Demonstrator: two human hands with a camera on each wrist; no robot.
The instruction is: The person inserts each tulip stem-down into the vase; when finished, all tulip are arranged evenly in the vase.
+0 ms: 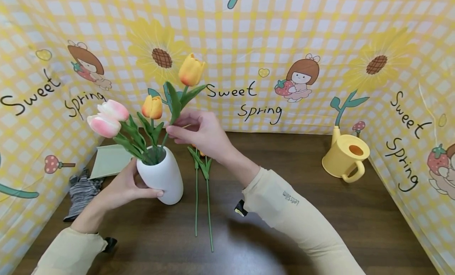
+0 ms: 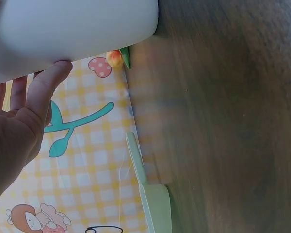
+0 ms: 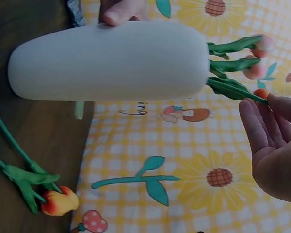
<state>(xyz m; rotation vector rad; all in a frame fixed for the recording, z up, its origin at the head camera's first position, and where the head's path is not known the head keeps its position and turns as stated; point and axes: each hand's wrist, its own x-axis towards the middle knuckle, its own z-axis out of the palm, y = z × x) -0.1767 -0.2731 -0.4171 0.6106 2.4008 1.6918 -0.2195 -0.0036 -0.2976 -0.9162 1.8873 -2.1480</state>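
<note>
Your right hand [image 1: 202,130], just above the white vase [image 1: 160,179], pinches a yellow-orange tulip [image 1: 191,70], stem [image 1: 165,141] slanting down inside; your left hand [image 1: 122,187] grips the vase.

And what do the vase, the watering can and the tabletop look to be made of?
Vase: probably ceramic, though plastic is possible; smooth, plain white, soft sheen. Watering can: likely plastic or painted metal; even yellow colour, smooth sides. Tabletop: wood or wood-look laminate; dark brown with streaky grain and a faint sheen.
</note>
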